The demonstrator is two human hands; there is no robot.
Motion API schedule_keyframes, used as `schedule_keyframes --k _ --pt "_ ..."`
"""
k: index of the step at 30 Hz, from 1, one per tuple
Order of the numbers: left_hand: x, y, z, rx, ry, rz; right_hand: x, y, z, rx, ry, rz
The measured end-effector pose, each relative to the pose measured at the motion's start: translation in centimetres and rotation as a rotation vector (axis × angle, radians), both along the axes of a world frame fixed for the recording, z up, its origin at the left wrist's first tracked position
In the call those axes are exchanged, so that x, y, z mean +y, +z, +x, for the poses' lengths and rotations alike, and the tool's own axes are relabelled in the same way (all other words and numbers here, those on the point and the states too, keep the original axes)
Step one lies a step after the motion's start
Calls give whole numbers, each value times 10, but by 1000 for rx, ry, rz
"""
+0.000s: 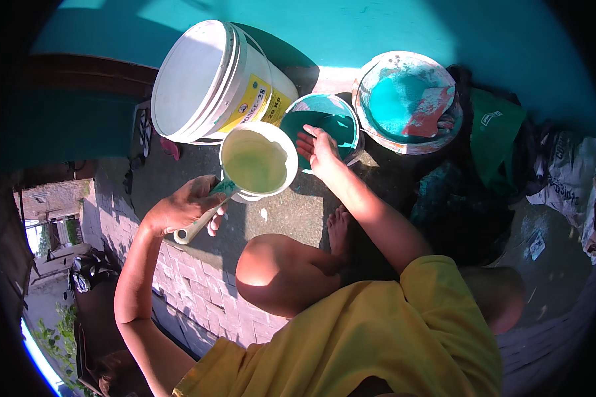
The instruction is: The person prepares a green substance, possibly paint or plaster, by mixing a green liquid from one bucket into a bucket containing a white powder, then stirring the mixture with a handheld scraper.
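Observation:
My left hand [184, 206] is closed round the handle of a pale dipper [197, 226]. Its round cup is turned toward me, and a cloudy, yellowish-green liquid seems to be inside. Teal smears mark the handle where it joins the cup. My right hand [320, 149] is open, fingers stretched out, over the near rim of a bucket of teal paint [323, 104]. Nothing shows in that hand. Whether its fingers touch the bucket I cannot tell. The dipper's cup covers part of another white rim just below it.
A large white lidded pail [191, 79] leans behind the dipper. To the right stands a paint-smeared basin [373, 135] with teal paint and a reddish flat piece [430, 111]. Beyond lie a green bag [493, 135] and a whitish sack [566, 178]. A teal wall [351, 30] rises behind.

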State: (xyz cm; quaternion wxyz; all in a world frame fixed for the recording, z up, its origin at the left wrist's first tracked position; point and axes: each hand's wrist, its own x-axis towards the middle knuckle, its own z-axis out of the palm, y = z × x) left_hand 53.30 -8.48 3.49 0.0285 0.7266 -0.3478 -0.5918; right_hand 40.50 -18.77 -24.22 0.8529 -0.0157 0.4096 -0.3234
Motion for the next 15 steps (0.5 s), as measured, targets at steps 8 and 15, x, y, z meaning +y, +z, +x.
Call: schedule_keyframes --k 8,15 --pt "-46 -23 -18 -297 -355 -51 -3 -18 5 -18 -176 101" --pt "-57 -36 -39 -599 -787 -65 -6 20 0 -83 -257 258"
